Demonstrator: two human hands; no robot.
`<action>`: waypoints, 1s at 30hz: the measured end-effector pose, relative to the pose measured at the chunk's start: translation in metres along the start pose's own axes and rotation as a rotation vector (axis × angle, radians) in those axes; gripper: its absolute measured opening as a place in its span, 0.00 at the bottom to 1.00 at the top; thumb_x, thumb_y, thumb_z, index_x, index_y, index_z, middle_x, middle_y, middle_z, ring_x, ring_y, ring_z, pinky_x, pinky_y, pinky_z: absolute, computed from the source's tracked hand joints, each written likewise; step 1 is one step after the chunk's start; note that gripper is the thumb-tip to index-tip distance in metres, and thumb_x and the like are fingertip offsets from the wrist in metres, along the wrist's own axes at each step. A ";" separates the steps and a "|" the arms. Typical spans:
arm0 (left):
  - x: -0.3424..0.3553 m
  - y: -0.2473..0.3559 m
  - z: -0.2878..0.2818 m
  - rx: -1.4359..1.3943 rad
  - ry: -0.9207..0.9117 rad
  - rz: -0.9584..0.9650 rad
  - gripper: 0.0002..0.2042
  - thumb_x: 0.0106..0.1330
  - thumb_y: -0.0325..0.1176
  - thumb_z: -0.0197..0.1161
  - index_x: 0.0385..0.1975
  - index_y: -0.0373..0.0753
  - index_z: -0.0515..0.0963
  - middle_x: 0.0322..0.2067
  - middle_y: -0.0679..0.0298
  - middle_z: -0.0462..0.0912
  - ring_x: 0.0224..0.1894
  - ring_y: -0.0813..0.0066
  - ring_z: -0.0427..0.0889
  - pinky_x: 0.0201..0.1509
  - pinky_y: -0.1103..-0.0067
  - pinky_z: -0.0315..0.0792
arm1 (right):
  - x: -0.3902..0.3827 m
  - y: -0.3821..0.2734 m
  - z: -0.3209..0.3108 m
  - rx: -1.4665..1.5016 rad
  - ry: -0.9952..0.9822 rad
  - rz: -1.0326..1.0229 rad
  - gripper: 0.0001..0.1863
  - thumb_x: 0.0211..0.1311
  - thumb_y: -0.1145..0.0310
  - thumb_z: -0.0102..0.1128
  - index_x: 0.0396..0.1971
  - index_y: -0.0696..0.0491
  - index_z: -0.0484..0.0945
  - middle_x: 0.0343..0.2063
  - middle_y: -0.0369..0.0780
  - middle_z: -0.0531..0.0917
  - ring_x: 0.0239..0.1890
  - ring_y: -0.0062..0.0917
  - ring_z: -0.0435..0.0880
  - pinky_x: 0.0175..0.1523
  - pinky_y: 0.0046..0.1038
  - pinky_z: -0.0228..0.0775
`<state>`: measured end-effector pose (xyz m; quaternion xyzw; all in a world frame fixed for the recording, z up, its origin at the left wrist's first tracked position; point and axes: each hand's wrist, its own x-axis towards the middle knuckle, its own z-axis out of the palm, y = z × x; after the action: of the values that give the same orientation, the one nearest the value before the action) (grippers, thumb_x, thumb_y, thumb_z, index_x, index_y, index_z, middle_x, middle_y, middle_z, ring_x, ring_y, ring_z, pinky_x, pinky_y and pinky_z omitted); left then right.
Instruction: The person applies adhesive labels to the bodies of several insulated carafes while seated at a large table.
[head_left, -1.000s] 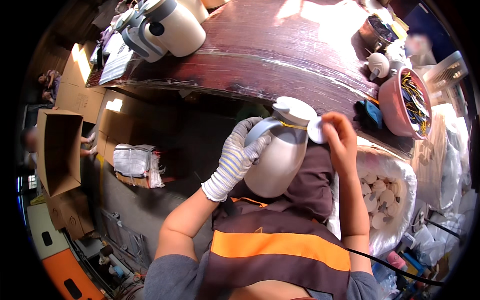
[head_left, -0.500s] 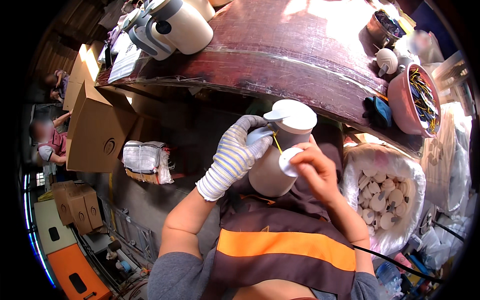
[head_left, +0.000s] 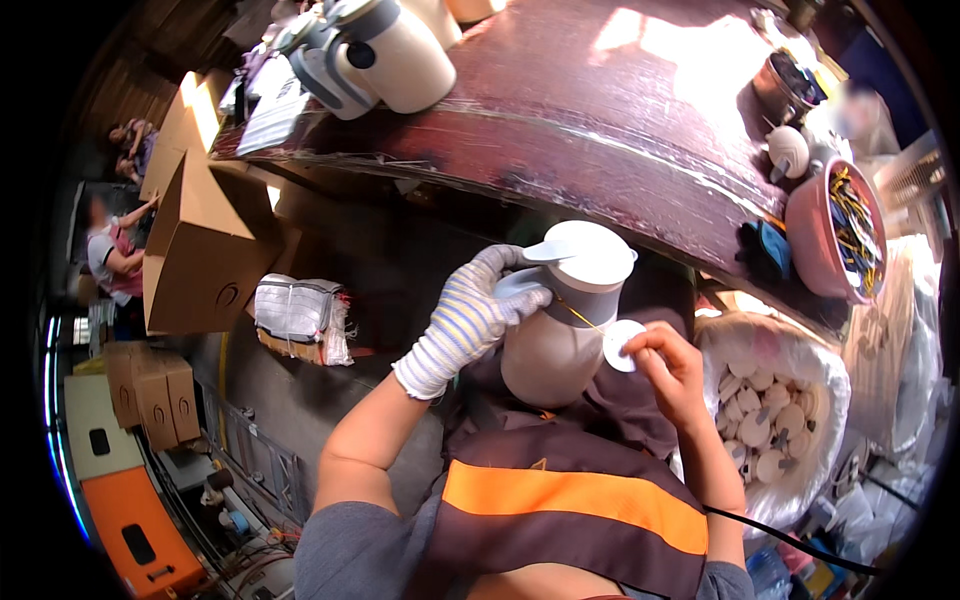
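A cream thermal jug [head_left: 555, 355] with a grey neck band and white lid [head_left: 585, 250] stands upright over my lap. My gloved left hand [head_left: 460, 325] is closed round its grey handle [head_left: 522, 282]. A yellow cord [head_left: 583, 316] runs from the handle across the neck to a round white tag [head_left: 614, 342]. My bare right hand [head_left: 670, 370] pinches that tag by its edge at the jug's right side.
Ahead is a dark red bench [head_left: 560, 110] with jugs [head_left: 405, 70] and a pink tub [head_left: 810, 235] of corded tags. A bin [head_left: 830, 420] of white parts is at right. At left are a cardboard box [head_left: 200, 270], a co-worker [head_left: 115, 255] and another person [head_left: 130, 150].
My right hand has drawn the tag down from beside the lid, in across the jug, then slightly right again. The co-worker at left has come into fuller view, and the cardboard box has turned.
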<state>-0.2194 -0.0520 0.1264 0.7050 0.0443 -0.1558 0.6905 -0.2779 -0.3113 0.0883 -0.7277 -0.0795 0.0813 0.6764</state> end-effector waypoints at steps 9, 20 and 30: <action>-0.011 0.012 -0.012 -0.064 0.055 0.127 0.18 0.56 0.29 0.70 0.45 0.32 0.74 0.43 0.60 0.81 0.44 0.77 0.78 0.50 0.80 0.74 | 0.000 -0.012 0.022 0.134 -0.012 0.088 0.11 0.61 0.76 0.55 0.43 0.58 0.77 0.33 0.39 0.80 0.37 0.21 0.79 0.46 0.22 0.69; 0.098 0.088 -0.096 0.144 0.576 0.707 0.19 0.55 0.29 0.70 0.45 0.31 0.75 0.38 0.59 0.81 0.39 0.76 0.79 0.47 0.79 0.73 | 0.010 0.010 0.001 0.177 0.095 0.105 0.11 0.64 0.74 0.56 0.44 0.61 0.77 0.36 0.37 0.80 0.39 0.18 0.78 0.48 0.20 0.69; 0.185 0.065 -0.165 0.523 0.818 0.673 0.26 0.55 0.26 0.69 0.56 0.36 0.69 0.45 0.59 0.79 0.44 0.71 0.79 0.50 0.77 0.73 | 0.029 0.018 -0.010 0.162 0.115 0.210 0.11 0.63 0.74 0.57 0.44 0.60 0.77 0.37 0.36 0.80 0.40 0.17 0.78 0.49 0.21 0.69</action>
<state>0.0006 0.0800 0.1367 0.8300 0.0408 0.3507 0.4319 -0.2469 -0.3162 0.0710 -0.6784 0.0426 0.1158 0.7243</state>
